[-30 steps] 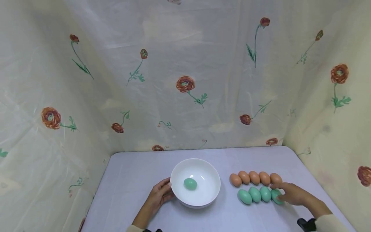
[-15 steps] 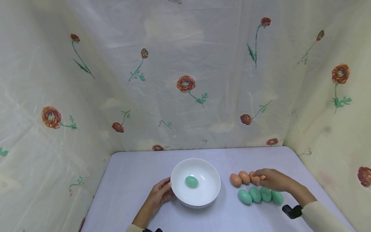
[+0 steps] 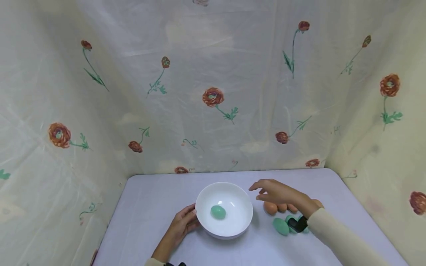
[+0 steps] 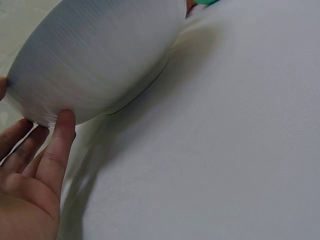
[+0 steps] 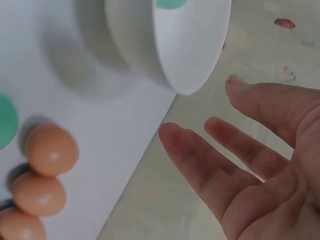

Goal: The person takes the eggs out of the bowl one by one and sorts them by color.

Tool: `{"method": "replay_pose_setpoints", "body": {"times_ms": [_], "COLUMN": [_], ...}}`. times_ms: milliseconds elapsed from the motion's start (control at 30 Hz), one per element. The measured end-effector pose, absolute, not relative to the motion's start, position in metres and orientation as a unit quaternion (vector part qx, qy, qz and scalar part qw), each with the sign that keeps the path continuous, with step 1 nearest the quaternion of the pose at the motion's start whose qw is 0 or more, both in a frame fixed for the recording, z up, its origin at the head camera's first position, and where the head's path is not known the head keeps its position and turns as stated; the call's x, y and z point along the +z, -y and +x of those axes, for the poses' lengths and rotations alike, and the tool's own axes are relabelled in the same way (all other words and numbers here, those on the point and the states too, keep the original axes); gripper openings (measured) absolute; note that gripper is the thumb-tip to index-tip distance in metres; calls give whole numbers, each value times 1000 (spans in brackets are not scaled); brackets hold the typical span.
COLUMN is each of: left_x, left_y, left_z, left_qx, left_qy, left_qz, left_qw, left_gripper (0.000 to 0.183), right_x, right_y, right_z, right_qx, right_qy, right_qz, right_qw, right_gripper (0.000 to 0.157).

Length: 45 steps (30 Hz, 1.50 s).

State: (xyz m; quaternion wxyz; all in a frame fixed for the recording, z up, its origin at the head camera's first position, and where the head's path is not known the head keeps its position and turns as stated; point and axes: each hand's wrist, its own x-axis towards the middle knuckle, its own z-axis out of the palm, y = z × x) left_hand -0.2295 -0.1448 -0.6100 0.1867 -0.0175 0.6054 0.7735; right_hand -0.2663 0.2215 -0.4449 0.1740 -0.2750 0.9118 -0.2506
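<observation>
A white bowl (image 3: 236, 218) stands on the table with one green egg (image 3: 218, 212) inside. My left hand (image 3: 183, 223) is at the bowl's left side; in the left wrist view its fingertips touch the outer wall (image 4: 100, 55), fingers mostly straight. My right hand (image 3: 271, 190) hovers just right of the bowl's rim. Its fingers are spread and loosely bent, and nothing lies between them in the right wrist view. Brown eggs (image 5: 52, 150) sit in a row under the right forearm, with green eggs (image 3: 281, 226) in a row nearer me. The arm hides part of both rows.
The white-covered table (image 3: 149, 199) has its far edge close to a hanging flowered cloth (image 3: 186, 122), which also rises on the left and right. A black strap piece (image 3: 297, 224) sits at the right wrist, over the green eggs in the head view.
My right hand has moved left, from the right end of the egg rows, across the brown eggs, to beside the bowl's rim. My left hand and the bowl have stayed in place.
</observation>
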Motion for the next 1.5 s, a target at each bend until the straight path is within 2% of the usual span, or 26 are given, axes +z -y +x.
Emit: {"method": "replay_pose_setpoints", "body": {"times_ms": [467,933,1200,1500], "left_x": [-610,-609,-608,-611], "left_y": [145,145,145,146], "left_z": [-230,-230,-227,-230], "left_qx": [770,780,781,781], "left_qy": [-608,-597,-597,-596], "left_qz": [-33,-31,-19,-29], "left_qw": [190,185,183,186], "left_gripper": [73,68,65,66], "right_x": [-466,-487,-497,-506], "right_y": [-154,-106,-93,-80], "right_z": [-278,-284,-282,-281], "right_qx": [-256,-232,-229,-146], "right_qy": [-889,-856,-868,-892], "right_qz": [-309,-407,-359,-369], "right_qw": [221,221,256,218], "right_gripper": [39,40,37,31]}}
